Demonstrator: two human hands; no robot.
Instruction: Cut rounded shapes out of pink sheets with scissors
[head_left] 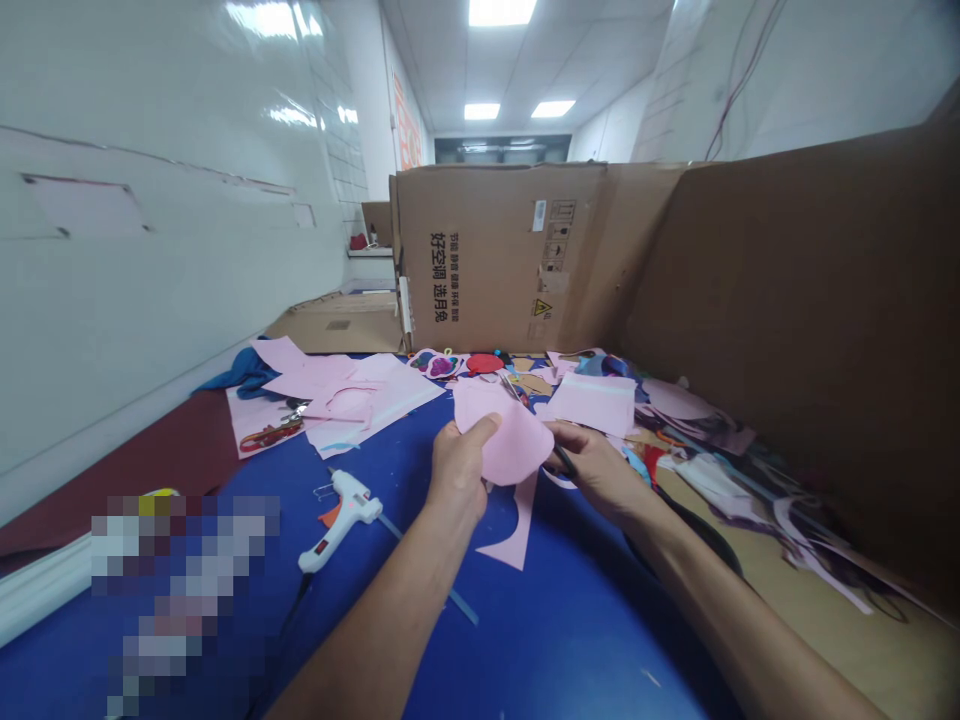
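My left hand (461,462) pinches a pink sheet (506,440), thumb on top, and holds it up over the blue table surface (420,600). One lower edge of the sheet is rounded. My right hand (589,462) is closed round the dark handle of a pair of scissors (516,390), whose blades show at the sheet's upper edge. The sheet covers part of the scissors. Below my hands lies a pink offcut (517,535) with a curved inner edge.
A white glue gun (341,520) with a glue stick lies left of my left arm. Pink sheets (300,375) and red-handled scissors (271,433) sit farther left. Scraps (712,480) pile up at right. Cardboard walls (495,260) stand behind and along the right.
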